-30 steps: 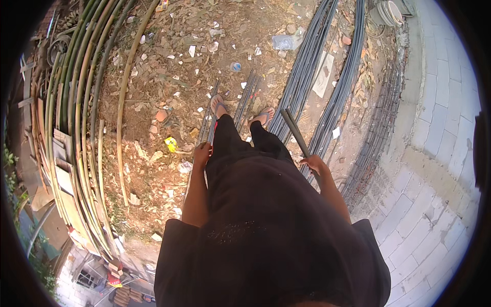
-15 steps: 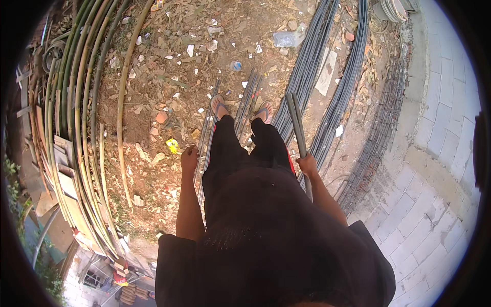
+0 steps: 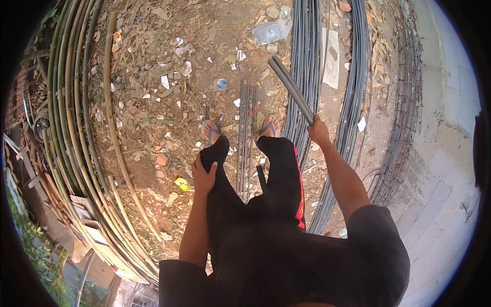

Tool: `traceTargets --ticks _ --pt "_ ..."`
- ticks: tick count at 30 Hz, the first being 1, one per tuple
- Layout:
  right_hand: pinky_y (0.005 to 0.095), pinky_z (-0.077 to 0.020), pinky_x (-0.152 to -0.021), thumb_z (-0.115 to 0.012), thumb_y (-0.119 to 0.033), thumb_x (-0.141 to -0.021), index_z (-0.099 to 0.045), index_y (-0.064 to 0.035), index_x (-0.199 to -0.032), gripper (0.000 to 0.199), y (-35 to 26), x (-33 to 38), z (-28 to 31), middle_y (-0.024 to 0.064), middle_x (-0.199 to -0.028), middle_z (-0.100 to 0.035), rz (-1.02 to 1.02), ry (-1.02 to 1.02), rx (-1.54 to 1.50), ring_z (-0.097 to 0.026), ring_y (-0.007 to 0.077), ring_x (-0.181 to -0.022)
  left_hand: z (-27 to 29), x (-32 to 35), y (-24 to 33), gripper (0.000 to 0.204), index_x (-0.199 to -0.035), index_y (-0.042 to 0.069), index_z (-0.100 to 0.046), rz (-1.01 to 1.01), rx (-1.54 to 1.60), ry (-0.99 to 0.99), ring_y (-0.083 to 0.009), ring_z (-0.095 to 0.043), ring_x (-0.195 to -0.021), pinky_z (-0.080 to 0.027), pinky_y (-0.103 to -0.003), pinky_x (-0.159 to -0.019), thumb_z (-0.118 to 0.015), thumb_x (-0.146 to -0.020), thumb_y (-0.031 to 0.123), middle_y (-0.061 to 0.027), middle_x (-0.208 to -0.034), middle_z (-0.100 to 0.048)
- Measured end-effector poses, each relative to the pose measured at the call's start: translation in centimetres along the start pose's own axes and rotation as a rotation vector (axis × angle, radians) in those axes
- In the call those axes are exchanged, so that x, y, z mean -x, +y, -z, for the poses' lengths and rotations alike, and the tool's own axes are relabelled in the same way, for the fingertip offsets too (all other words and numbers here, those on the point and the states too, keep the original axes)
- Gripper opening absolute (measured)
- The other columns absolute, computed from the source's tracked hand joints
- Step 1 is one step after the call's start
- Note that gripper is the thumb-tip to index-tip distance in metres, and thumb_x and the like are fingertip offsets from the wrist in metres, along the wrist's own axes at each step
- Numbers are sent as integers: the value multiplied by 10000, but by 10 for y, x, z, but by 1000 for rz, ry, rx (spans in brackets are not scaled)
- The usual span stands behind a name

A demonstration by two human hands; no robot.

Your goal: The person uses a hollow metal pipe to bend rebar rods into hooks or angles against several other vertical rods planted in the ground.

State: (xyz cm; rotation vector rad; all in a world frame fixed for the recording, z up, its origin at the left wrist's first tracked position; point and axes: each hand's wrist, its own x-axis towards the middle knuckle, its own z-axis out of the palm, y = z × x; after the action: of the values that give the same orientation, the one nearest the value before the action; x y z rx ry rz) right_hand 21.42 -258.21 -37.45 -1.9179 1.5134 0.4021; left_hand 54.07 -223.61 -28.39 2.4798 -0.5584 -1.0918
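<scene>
My right hand (image 3: 319,131) is closed around the near end of two grey pipes (image 3: 292,91) lying side by side. They slant away up and to the left, above a bundle of long dark steel bars (image 3: 305,56). My left hand (image 3: 204,176) lies on my left knee, fingers spread over the black trouser leg, holding nothing. A few thin bars (image 3: 245,112) run along the ground between my sandalled feet. A short dark strip (image 3: 262,179) shows between my thighs; what it belongs to is hidden.
Long bamboo poles (image 3: 66,92) lie at left. A second bar bundle (image 3: 358,66) and a wire-tied rebar cage (image 3: 405,102) stretch along the right, by a grey block wall (image 3: 434,204). Leaves, white shards, a plastic bag (image 3: 268,33) and a yellow wrapper (image 3: 181,184) litter the dirt.
My left hand has come onto my left knee. My right hand has moved up and slightly right, and the pipes now lean further left. My legs are bent wider apart.
</scene>
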Motion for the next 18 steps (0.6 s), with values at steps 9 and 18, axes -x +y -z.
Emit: traceTargets --ticks 9,18 --pt "550 -517 -841 -673 -145 -808 -498 8 -1057 341 39 -211 -142 304 -978 -661 48 202 36 -653 477 -929 -41 -103 31 856 -1485 93 -390 -69 -194 228 -434 -412 -1346 -385 -527 -1089 -813 -769 295 -226 -1469 -400" --pt "493 -519 -745 -714 -155 -755 -586 49 -984 332 -21 -265 -165 273 -828 -666 240 64 -134 -674 434 -789 -100 -174 28 753 -1471 34 -408 -385 -229 678 -424 -369 -1392 -319 -511 -1136 -769 -831 200 -239 -1524 -352"
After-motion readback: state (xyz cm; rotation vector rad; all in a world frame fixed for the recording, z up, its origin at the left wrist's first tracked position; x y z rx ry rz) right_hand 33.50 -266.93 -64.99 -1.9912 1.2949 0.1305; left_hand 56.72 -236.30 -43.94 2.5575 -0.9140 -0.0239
